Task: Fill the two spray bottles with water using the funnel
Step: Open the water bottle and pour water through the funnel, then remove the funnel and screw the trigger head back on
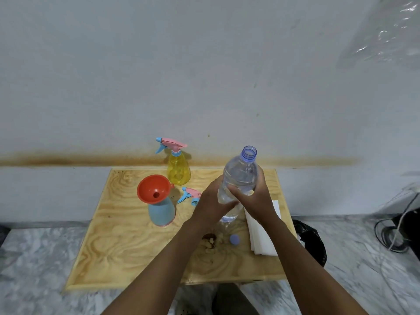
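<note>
Fingers (236, 192) around uncapped water bottle (241, 173); funnel (151, 189) in blue bottle (161, 213)

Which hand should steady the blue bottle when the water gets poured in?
Probably the left hand: it is nearer the blue spray bottle and funnel, while the right hand grips the water bottle on its other side.

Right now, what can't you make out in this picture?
Head view:
Blue spray bottle: fill level, opaque body, funnel over its mouth.
Loose spray head: partly behind left hand.
Water bottle: water level, left hand and right hand wrap it.
Clear plastic, top right: cut by the edge.
</note>
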{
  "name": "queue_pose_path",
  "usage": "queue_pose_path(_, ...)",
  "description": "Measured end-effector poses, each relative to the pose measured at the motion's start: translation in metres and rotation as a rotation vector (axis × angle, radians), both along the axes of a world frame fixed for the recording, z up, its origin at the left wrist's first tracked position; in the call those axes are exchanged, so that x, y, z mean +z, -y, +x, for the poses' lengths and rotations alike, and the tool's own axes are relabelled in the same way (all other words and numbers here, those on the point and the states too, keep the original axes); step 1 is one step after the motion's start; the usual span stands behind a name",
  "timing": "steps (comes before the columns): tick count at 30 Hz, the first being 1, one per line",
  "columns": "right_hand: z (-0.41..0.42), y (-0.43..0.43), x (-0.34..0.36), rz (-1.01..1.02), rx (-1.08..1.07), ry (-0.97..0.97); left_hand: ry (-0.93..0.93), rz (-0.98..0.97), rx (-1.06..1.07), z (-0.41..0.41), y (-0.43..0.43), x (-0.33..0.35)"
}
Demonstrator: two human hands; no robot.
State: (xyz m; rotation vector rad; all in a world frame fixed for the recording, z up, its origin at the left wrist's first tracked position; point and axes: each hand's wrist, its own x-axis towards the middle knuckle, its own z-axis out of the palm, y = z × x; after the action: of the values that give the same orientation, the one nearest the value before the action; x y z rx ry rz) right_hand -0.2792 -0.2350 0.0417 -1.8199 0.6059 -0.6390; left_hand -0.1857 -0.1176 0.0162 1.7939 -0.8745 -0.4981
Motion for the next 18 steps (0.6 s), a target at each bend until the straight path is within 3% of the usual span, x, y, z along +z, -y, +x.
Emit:
queue_pose_path(5, -0.005, -0.019, -0.003, 0.047, -0.102, -0.01, -0.02, 0.063, 0.029, 0.005, -0.019, -0.006)
queue_pose_path(8, -0.01, -0.043, -0.018, 0.002, -0.294, -0.145, -0.019, 0.068, 0.106, 0.006, -0.044, -0.015)
queue_pose_path(11, -0.01, -0.074, -0.038, 0.179, -0.425, -0.288, -0.049, 0.066, 0.244, 0.006, -0.075, -0.028)
queue_pose_path(15, 0.004, -0.112, -0.058, 0.487, -0.266, -0.414, -0.109, 0.107, 0.422, 0.009, -0.113, -0.049)
queue_pose_path(18, 0.024, -0.131, -0.047, 0.41, -0.033, -0.466, -0.12, 0.099, 0.576, 0.015, -0.135, -0.059)
